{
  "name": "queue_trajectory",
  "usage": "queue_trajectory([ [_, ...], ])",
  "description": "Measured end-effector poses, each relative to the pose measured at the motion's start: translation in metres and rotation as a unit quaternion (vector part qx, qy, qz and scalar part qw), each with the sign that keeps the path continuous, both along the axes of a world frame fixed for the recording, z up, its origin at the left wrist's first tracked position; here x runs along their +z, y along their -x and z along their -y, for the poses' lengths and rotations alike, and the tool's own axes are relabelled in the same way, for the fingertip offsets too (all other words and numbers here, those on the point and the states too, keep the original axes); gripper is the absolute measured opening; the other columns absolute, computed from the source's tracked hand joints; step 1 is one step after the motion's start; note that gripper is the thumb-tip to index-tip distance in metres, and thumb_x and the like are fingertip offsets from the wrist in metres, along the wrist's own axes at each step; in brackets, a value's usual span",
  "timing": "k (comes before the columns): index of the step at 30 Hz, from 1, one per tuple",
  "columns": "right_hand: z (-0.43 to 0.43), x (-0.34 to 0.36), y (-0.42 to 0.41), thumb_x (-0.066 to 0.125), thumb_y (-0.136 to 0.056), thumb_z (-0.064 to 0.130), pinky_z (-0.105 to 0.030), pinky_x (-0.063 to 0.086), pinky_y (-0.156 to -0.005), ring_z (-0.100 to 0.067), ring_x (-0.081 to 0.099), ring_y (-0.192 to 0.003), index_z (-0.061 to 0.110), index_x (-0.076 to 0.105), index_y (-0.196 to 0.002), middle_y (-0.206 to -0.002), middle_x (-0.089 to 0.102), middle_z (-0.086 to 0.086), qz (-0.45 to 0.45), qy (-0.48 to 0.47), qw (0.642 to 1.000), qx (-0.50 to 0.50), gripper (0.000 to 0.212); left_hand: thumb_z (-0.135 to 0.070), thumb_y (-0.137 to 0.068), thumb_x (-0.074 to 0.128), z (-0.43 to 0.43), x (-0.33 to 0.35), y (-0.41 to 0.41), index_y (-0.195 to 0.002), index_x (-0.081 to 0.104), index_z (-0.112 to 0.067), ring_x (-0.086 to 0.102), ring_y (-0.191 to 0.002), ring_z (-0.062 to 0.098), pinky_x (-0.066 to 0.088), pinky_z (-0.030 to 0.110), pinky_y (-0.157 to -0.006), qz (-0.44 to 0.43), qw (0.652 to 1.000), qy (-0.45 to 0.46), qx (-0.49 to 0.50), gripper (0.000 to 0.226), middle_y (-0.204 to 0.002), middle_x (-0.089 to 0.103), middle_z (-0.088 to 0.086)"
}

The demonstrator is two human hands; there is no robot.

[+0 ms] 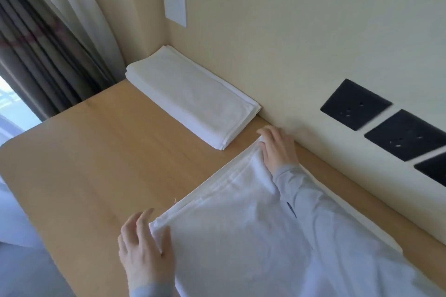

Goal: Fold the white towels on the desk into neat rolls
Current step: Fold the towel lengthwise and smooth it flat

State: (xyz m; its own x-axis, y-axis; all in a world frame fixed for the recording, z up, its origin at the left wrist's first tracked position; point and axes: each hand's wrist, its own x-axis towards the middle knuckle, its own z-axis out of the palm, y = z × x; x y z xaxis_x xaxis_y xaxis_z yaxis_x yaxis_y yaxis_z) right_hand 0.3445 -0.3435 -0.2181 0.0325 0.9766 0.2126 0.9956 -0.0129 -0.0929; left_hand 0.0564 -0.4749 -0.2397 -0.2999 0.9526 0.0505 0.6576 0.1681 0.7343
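Note:
A white towel [241, 229] lies spread flat on the wooden desk [101, 152] in front of me. My left hand [144, 251] pinches its near left corner, thumb on top of the cloth. My right hand [277, 146] grips the far corner close to the wall, and my grey sleeve lies across the towel. A second white towel [193, 96], folded into a flat rectangle, rests against the wall at the back of the desk.
Three black wall sockets [354, 103] sit in the wall on the right. A white wall plate [174, 5] is higher up. Grey and cream curtains [48, 38] hang at the left, beyond the desk's rounded corner.

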Motion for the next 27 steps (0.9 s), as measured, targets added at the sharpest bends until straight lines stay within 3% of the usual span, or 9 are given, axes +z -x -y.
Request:
queue_trajectory([
  [2,0.008,0.003,-0.003,0.064,-0.073,-0.004,-0.031,0.036,-0.083,-0.025,0.06,-0.096,0.012,0.066,-0.097,-0.099,0.065,0.0,0.021,-0.055,0.989,0.136,0.03,-0.053,-0.085,0.039,-0.009,0.003,-0.013,-0.108,0.065,-0.009,0.05,-0.096,0.032,0.038,0.043,-0.081,-0.099,0.991,-0.043,-0.083,0.055,-0.105,0.059,0.009],
  [4,0.013,0.004,-0.011,0.067,-0.07,-0.004,-0.029,0.032,-0.084,-0.024,0.062,-0.094,0.013,0.068,-0.09,-0.093,0.066,0.003,0.046,-0.021,0.971,0.236,0.026,-0.066,-0.089,0.022,-0.023,0.0,-0.019,-0.095,0.068,-0.011,0.054,-0.087,0.031,0.043,0.042,-0.074,-0.138,0.98,-0.044,-0.136,0.072,-0.09,0.061,0.005],
  [8,0.011,0.009,-0.023,0.059,-0.085,0.013,-0.031,0.029,-0.091,-0.023,0.054,-0.108,0.011,0.065,-0.103,-0.107,0.062,-0.001,0.052,0.097,0.962,0.25,0.019,-0.074,-0.085,0.019,-0.034,-0.012,-0.016,-0.075,0.064,-0.01,0.055,-0.07,0.033,0.044,0.039,-0.065,-0.133,0.977,-0.053,-0.161,0.079,-0.075,0.056,0.003],
  [15,-0.008,0.01,-0.013,0.053,-0.09,0.033,-0.025,0.022,-0.095,-0.015,0.044,-0.11,0.017,0.059,-0.11,-0.111,0.053,0.002,0.033,0.174,0.946,0.273,0.026,-0.09,-0.067,0.023,-0.042,-0.018,-0.011,-0.073,0.058,-0.009,0.048,-0.07,0.026,0.04,0.037,-0.071,-0.047,0.987,-0.026,-0.153,0.089,-0.074,0.049,0.0],
  [19,-0.01,0.012,-0.009,0.053,-0.091,0.026,-0.024,0.023,-0.089,-0.018,0.05,-0.096,0.014,0.06,-0.096,-0.094,0.057,0.001,0.027,0.153,0.947,0.282,0.014,-0.079,-0.08,0.025,-0.042,-0.019,-0.007,-0.072,0.059,-0.009,0.047,-0.066,0.026,0.042,0.038,-0.065,-0.077,0.977,-0.052,-0.194,0.078,-0.071,0.048,0.0],
  [23,-0.007,0.014,-0.004,0.057,-0.089,0.01,-0.033,0.042,-0.083,-0.024,0.055,-0.067,0.007,0.056,-0.079,-0.067,0.055,-0.003,0.022,0.096,0.949,0.3,0.011,-0.057,-0.088,0.04,-0.038,-0.018,-0.002,-0.07,0.054,-0.015,0.04,-0.064,0.018,0.039,0.029,-0.062,-0.087,0.972,-0.082,-0.202,0.049,-0.064,0.051,-0.004],
  [25,-0.006,0.013,-0.003,0.059,-0.089,0.007,-0.039,0.049,-0.088,-0.025,0.054,-0.057,0.004,0.056,-0.077,-0.059,0.055,-0.005,0.015,0.079,0.955,0.285,0.012,-0.04,-0.087,0.046,-0.038,-0.018,0.001,-0.067,0.051,-0.015,0.036,-0.065,0.014,0.034,0.026,-0.059,-0.077,0.972,-0.104,-0.195,0.032,-0.06,0.051,-0.004],
  [27,-0.007,0.011,-0.003,0.056,-0.091,0.008,-0.042,0.047,-0.095,-0.025,0.051,-0.053,0.003,0.055,-0.078,-0.055,0.053,-0.007,0.018,0.075,0.958,0.277,0.013,-0.036,-0.09,0.041,-0.037,-0.018,0.002,-0.063,0.052,-0.009,0.04,-0.064,0.015,0.033,0.026,-0.057,-0.087,0.97,-0.112,-0.198,0.04,-0.058,0.052,-0.002],
])
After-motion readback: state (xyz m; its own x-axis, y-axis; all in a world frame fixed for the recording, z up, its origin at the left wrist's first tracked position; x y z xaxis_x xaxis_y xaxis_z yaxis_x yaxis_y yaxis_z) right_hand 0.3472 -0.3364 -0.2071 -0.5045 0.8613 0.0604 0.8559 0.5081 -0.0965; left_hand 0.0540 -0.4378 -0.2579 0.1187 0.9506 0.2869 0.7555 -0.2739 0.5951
